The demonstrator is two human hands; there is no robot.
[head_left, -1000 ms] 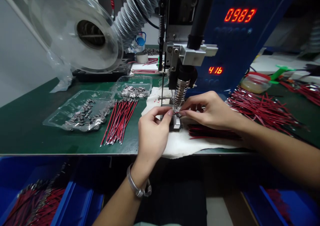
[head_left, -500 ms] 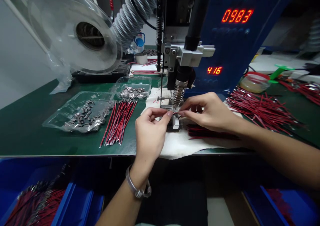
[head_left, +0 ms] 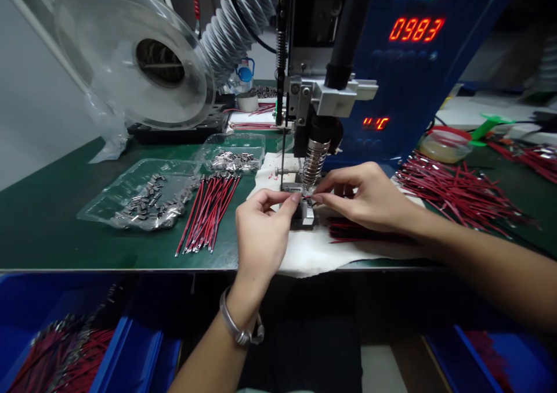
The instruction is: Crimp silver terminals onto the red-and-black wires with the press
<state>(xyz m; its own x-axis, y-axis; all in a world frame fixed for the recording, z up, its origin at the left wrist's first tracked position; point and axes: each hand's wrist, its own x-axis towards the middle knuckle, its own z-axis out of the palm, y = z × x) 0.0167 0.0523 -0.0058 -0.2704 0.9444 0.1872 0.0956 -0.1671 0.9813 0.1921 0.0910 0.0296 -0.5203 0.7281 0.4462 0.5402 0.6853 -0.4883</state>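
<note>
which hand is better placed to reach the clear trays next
Likely the left hand: it is nearer the clear trays, while the right hand sits farther off, towards the large wire pile.

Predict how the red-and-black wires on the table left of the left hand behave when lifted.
Those wires are probably light, being so slim. They likely flex yet hold their line, as they lie nearly straight. They may splay apart, since no tie shows.

Green tabletop (head_left: 52, 233), two clear trays (head_left: 96, 202), wire bundle (head_left: 207, 216), white sheet (head_left: 307, 253), red wire heap (head_left: 455, 198)
</note>
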